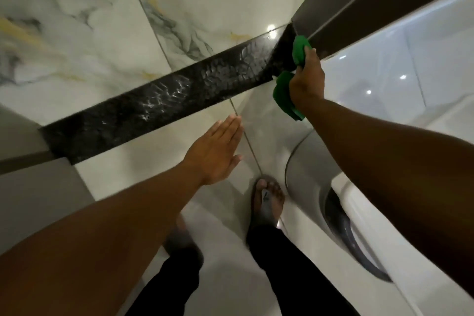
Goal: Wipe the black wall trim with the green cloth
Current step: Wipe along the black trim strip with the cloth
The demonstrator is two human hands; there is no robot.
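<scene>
A glossy black wall trim with a scaly texture runs as a band across the marble-patterned wall tiles, from lower left to upper right. My right hand is shut on the green cloth and presses it against the trim's right end, where the band meets a dark brown panel. Part of the cloth hangs below that hand. My left hand is open with fingers together, flat near the pale tile below the trim; it holds nothing.
A dark brown panel stands at the upper right. A white appliance with a round door fills the right side. A grey wall edge is at the left. My sandalled feet stand on glossy pale floor tiles.
</scene>
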